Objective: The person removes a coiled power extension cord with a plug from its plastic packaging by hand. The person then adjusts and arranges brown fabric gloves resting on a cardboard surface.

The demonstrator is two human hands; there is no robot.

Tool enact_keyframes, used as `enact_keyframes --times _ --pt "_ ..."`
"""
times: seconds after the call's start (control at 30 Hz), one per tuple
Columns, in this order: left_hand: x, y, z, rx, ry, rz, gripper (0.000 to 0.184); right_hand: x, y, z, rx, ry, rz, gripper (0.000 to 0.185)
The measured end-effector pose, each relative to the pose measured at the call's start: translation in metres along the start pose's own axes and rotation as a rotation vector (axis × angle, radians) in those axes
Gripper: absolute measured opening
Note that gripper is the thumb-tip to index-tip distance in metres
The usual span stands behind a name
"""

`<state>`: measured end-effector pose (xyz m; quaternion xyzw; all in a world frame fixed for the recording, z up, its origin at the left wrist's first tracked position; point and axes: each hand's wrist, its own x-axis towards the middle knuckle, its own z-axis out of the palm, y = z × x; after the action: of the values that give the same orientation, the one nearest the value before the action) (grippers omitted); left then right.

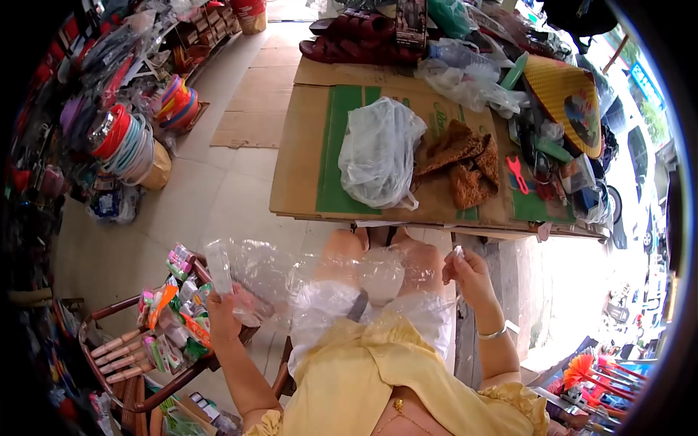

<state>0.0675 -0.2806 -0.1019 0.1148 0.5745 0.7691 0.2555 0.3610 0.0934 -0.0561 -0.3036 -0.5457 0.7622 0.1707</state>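
Observation:
A long, clear plastic bag point(342, 269) stretches across my lap, thin and see-through, with glare along its folds. My left hand point(225, 312) is closed on its left end, where something pale pink shows through the plastic. On the other side my right hand point(471, 280) is raised in a pinch. A shiny bit of clear plastic sticks up from its fingertips, seemingly the other end of the bag. Ahead, on the cardboard-covered table point(298, 160), lie a crumpled whitish plastic bag point(382, 152) and a brown patterned cloth point(472, 171).
Dark red sandals point(356, 40) stand at the table's back. A yellow conical hat point(563, 98) and a red-pink tool point(517, 175) lie to the right. Beside my left arm, a wooden-framed chair point(156, 400) holds several packaged goods. Basins and buckets point(120, 138) stand farther left.

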Motion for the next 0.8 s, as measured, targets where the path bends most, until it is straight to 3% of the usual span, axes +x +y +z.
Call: enact_keyframes --times 0.07,0.23,0.3,0.43,0.7,0.8 --pt "0.010 -0.005 -0.002 -0.084 0.199 0.076 0.007 -0.001 -0.003 -0.001 -0.003 0.197 -0.069 0.019" --pt "0.015 0.014 0.025 0.311 0.112 0.198 0.010 0.005 -0.003 -0.004 0.194 0.201 -0.123 0.012" --pt "0.015 0.021 0.039 0.299 0.216 0.295 0.016 0.008 -0.006 0.014 -0.231 0.316 -0.325 0.010" --pt "0.015 0.035 0.039 0.413 0.155 0.339 0.022 0.018 0.010 -0.006 -0.341 0.449 -0.403 0.009" --pt "0.019 0.047 0.042 0.429 0.153 0.439 0.024 0.008 -0.001 -0.011 0.175 0.437 -0.154 0.038" --pt "0.023 0.052 0.040 0.520 0.167 0.440 0.020 0.005 0.005 -0.012 0.243 0.478 -0.266 0.040"
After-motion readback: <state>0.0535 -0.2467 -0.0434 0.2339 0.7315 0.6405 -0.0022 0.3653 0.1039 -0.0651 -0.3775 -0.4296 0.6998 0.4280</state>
